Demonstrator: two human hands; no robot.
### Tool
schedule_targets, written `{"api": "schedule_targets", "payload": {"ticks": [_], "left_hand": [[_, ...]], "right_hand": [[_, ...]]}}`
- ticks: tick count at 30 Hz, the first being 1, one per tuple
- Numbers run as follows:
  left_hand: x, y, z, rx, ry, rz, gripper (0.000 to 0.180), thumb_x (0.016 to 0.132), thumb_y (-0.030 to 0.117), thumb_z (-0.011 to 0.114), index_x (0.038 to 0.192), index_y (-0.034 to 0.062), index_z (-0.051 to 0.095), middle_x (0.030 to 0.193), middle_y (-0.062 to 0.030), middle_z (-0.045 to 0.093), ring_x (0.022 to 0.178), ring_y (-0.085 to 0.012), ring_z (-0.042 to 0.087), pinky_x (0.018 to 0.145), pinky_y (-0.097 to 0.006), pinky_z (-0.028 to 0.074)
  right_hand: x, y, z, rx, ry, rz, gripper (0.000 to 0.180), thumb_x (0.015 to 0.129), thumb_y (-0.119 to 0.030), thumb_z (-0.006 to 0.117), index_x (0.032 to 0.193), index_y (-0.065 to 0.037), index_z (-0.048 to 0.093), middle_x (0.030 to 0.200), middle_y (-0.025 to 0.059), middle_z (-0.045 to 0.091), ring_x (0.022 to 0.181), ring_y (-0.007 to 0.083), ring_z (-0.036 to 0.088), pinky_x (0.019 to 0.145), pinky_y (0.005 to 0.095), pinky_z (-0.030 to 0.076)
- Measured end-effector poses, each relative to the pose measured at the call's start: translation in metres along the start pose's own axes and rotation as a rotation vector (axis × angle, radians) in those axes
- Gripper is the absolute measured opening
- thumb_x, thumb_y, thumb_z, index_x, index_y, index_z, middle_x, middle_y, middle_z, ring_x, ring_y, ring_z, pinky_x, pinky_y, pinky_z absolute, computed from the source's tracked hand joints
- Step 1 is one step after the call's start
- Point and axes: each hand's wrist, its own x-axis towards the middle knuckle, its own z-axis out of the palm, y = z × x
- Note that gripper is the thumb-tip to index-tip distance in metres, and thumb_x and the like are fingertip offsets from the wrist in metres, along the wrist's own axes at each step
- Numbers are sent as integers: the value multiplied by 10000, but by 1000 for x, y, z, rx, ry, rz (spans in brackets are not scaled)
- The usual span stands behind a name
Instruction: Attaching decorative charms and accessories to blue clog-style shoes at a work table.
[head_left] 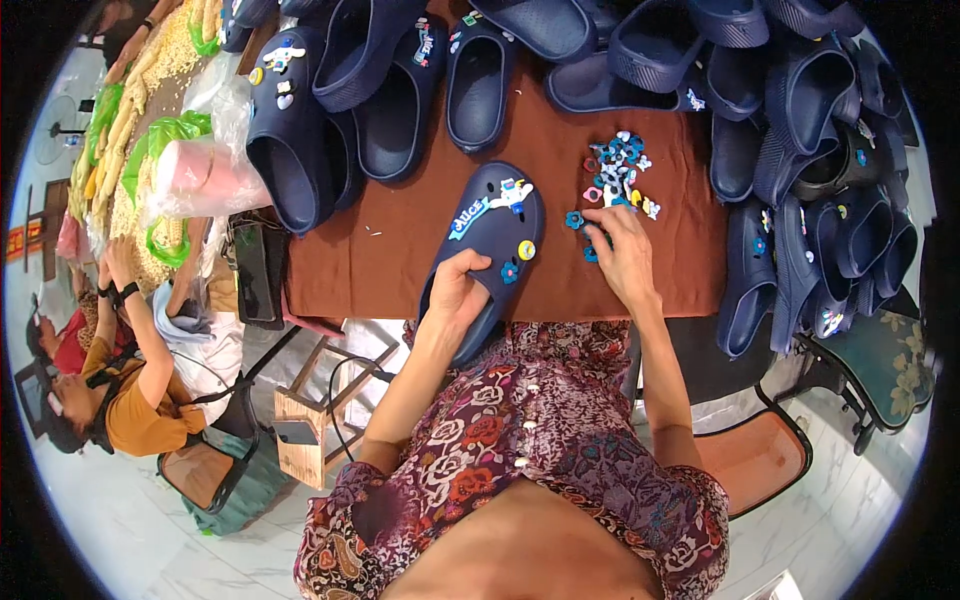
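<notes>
My left hand [457,293] grips a navy clog [502,228] at its foot opening, thumb inside, over the brown cloth. On the clog's upper sit a light-blue banner charm [470,217], a white cartoon figure charm [513,194], a round yellow charm [526,250] and a blue flower charm [509,272]; some holes show bare. My right hand [622,255] reaches over the loose charms, its thumb and fingers apart. Close to its fingertips lie a blue flower charm [574,220] and another dark blue charm [590,254]. Beyond them is a small pile of mixed charms [622,158].
Navy clogs [390,130] line the far side of the brown-covered table [360,262]; more clogs [795,130] are stacked at right. A pink roll in clear plastic [200,175] and a dark phone [258,270] lie left. Another person [140,400] sits farther left; a wooden stool [310,415] stands below.
</notes>
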Motion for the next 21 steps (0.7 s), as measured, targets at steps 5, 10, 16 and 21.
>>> {"api": "schedule_targets", "payload": {"ticks": [5,10,16,21], "left_hand": [[-12,1,6,-53,-14,-52,480,751,-55,513,1228,-103,532,1200,-209,625,1094,-337,619,952,-449,509],[-11,-4,0,-58,-27,-42,480,756,-55,515,1233,-94,534,1225,-191,619,1120,-325,609,983,-437,492],[-13,-11,-8,8,-12,-18,542,735,-43,530,1273,-103,508,1256,-223,602,1152,-360,595,1021,-483,472],[-15,-24,-16,35,24,18,468,752,-72,530,1220,-79,543,1182,-174,633,1072,-305,625,943,-435,511]], "right_hand": [[9,5,4,-66,58,65,202,875,-69,644,1075,-86,669,961,111,611,935,320,598,788,419,486],[22,10,12,-240,127,-46,225,826,-85,707,1039,-44,648,916,121,591,883,331,598,752,433,486],[30,15,17,-239,102,4,183,841,-116,701,1000,-38,653,904,124,599,868,328,606,735,433,492],[32,14,14,-260,112,-28,142,881,-138,657,977,-35,658,890,125,607,825,321,616,697,427,495]]}}
